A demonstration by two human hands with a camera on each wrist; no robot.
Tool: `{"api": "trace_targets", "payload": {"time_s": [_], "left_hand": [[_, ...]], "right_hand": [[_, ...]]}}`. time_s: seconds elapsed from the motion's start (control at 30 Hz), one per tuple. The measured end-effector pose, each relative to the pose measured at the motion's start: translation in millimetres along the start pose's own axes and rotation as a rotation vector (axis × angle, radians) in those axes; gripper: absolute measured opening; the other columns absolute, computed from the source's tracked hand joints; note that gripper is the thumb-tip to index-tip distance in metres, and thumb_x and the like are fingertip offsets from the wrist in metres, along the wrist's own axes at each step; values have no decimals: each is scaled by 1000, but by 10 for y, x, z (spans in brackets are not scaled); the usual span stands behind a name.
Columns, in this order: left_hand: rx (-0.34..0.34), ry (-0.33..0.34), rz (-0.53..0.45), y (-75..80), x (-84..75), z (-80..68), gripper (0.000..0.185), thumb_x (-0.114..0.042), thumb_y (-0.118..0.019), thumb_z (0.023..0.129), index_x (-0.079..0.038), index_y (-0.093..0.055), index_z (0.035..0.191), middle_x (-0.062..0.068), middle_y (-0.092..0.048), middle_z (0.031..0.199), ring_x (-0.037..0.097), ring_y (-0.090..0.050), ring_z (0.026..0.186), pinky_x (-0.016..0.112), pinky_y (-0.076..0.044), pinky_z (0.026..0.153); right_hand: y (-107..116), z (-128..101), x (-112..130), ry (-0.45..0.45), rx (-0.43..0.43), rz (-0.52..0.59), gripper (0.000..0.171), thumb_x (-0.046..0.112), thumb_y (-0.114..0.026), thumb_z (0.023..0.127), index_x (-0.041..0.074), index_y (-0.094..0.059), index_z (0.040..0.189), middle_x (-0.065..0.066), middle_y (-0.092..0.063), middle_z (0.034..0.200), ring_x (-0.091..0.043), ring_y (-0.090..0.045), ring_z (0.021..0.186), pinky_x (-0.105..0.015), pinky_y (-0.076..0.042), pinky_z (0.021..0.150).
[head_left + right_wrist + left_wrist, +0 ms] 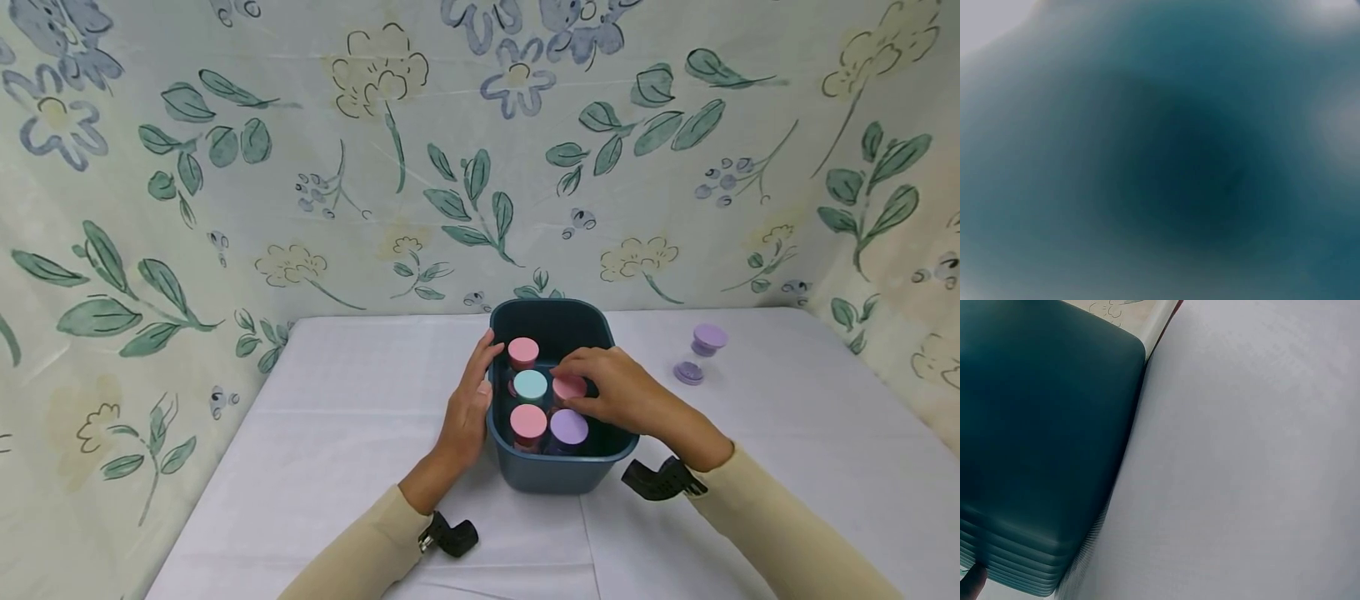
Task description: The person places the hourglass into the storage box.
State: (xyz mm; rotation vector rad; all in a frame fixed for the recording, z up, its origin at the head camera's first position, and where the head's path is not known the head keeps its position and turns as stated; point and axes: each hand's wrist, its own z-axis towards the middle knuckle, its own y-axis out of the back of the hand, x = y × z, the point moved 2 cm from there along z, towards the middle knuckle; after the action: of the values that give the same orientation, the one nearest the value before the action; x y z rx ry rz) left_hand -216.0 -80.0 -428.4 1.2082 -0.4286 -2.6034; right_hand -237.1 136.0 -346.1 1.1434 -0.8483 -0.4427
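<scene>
A dark blue-green bin (pixel 566 477) stands on the table with several sand timers inside. Their round ends are pink, pale teal and lilac. My right hand (pixel 626 392) reaches over the bin's right wall and pinches a pink sand timer (pixel 568 388) between thumb and fingers. Beside that one are a teal sand timer (pixel 530 384), a lilac sand timer (pixel 569 427) and two more pink ones. My left hand (pixel 467 408) rests on the bin's left side, fingers fairly straight along the wall. In the left wrist view one fingertip (pixel 972 584) touches the ribbed wall. The right wrist view is blurred blue-green.
To the right of the bin, apart from it, a lilac sand timer (pixel 701 352) is on the white-covered table (pixel 360 433). Behind the table hangs a floral cloth (pixel 450 167). Each wrist wears a black camera mount.
</scene>
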Motion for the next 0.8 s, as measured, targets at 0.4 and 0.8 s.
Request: {"api": "trace_targets", "payload": {"time_s": [0.4,0.8], "left_hand": [[1,6,1,1,1,0,53,-36,-21,102,-17,-31,150,-1,-17,161,16,-15,147,50,-20,115],[-1,7,-2,1,-6,3,54,-36,-21,102,-15,-31,150,0,-17,161,17,-15,147,50,-21,114]], "right_hand": [[-4,-11,12,6,-18,3,37,16,-76,81,8,-70,117,-8,-65,118,-30,-55,110,-53,-44,90],[-2,-13,-5,13,-46,32,35,19,-74,83,7,-70,116,-7,-66,117,-28,-57,110,-53,-41,93]]}}
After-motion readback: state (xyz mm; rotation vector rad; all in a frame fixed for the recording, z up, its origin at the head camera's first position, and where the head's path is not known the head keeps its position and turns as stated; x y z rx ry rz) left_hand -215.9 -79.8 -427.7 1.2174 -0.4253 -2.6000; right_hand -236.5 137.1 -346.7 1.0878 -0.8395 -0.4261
